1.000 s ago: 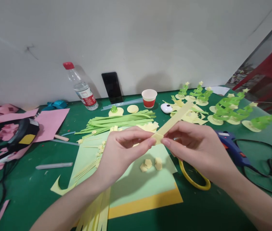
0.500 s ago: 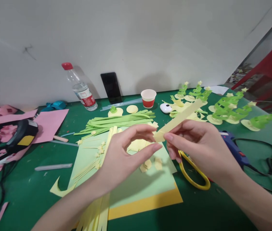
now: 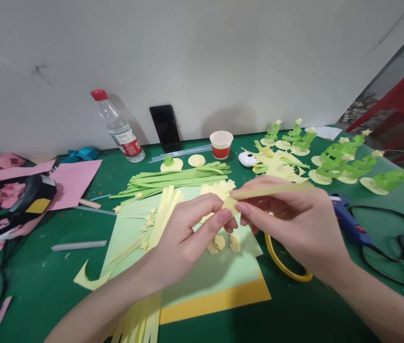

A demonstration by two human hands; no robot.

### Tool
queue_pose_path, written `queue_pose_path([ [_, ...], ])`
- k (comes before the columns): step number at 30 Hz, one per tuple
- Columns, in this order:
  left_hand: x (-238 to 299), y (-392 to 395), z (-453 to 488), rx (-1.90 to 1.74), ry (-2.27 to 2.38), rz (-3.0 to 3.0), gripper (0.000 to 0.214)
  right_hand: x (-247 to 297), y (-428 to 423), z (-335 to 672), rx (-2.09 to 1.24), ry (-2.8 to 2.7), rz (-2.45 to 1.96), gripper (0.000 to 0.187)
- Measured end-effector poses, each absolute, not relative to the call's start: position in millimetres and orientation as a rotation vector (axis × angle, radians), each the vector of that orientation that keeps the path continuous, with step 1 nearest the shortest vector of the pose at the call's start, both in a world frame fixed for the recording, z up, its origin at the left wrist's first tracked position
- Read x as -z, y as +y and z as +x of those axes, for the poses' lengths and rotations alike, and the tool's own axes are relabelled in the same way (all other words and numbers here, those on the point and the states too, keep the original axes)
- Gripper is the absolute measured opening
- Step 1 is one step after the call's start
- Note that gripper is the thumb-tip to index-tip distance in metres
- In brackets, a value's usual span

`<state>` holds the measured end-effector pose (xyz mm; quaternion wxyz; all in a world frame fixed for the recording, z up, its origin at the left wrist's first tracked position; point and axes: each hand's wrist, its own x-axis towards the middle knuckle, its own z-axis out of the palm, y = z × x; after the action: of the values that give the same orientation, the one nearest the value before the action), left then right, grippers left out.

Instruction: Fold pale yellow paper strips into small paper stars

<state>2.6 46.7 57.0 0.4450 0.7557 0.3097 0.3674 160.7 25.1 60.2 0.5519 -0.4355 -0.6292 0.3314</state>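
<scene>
A pale yellow paper strip (image 3: 269,191) stretches between my hands, its left end folded over into a small flat shape. My left hand (image 3: 191,233) pinches that folded end between thumb and fingers. On the other side, my right hand (image 3: 291,224) is closed on the strip, thumb and fingertips near the fold. Below them, several small folded paper pieces (image 3: 219,243) lie on a light green sheet (image 3: 202,281). Long yellow strips (image 3: 144,317) run under my left forearm. Yellow-handled scissors (image 3: 284,264) lie under my right hand, mostly hidden.
Green strips (image 3: 176,178), a paper cup (image 3: 221,145), a phone (image 3: 166,128) and a water bottle (image 3: 126,138) stand or lie toward the wall. Green spiral paper trees (image 3: 345,159) and a blue glue gun (image 3: 350,221) are right. Pink paper (image 3: 75,183) lies left.
My left hand has closed on the strip's folded end. The strip has tipped down from its raised slant to nearly level across my right hand.
</scene>
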Motion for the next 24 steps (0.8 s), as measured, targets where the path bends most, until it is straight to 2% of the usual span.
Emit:
queue_pose_path([
  [6,-57.1,45.1,0.6,-0.888,0.805,1.681,0.03,-53.8,25.0,166.8,-0.097,-1.881,-0.918,0.033],
  [12,-58.8,46.8,2.1,-0.785,0.718,1.36,0.028,-53.8,27.9,173.3,0.221,-2.096,-0.825,0.024],
  [17,-58.0,49.3,2.7,-0.858,0.719,1.42,0.039,-53.7,28.4,171.7,0.085,-1.992,-0.872,0.025],
  [21,-56.4,50.5,2.1,-1.114,0.843,1.636,0.02,-53.1,29.1,167.7,-0.258,-1.909,-0.98,0.02],
  [24,-55.8,50.1,3.6,-1.135,0.872,1.84,0.013,-55.3,29.6,166.2,-0.467,-1.868,-1.063,0.017],
])
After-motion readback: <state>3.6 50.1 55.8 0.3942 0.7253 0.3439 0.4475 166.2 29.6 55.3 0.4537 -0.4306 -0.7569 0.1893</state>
